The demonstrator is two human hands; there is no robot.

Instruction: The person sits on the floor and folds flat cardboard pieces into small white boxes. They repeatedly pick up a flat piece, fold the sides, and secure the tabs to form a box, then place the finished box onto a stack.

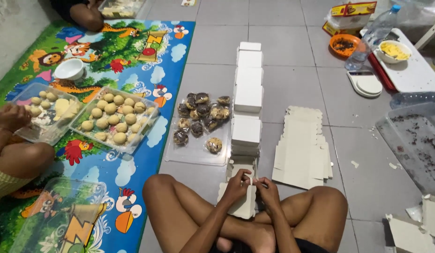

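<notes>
Left fingers: the left hand [237,184] has its fingers bent closed on the top edge of the carton [240,202], pinching a small flap near the middle.
Right fingers: the right hand [266,188] also has its fingers closed, pinching the same top edge just right of the left fingers; the two hands almost touch.
Carton place: a flat cream carton, half folded, it stands in front of the crossed legs, near the bottom middle of the scene.
Carton direction: it lies directly under and a little left of the fingers; its long axis runs near to far, slightly tilted.
Nearer hand: both hold it, but the left hand covers more of it.
Boxes: a row of finished white boxes [248,89] goes far from the hands, straight ahead.
Blanks: a pile of flat blanks [302,150] lies just right of the row, nearer to the right hand.
Tray: a clear tray [180,157] with wrapped dark cookies [198,117] lies left of the row.
Other person: another person's hand [11,117] is at the far left, over a container with pale dough balls [112,117] nearby.
</notes>
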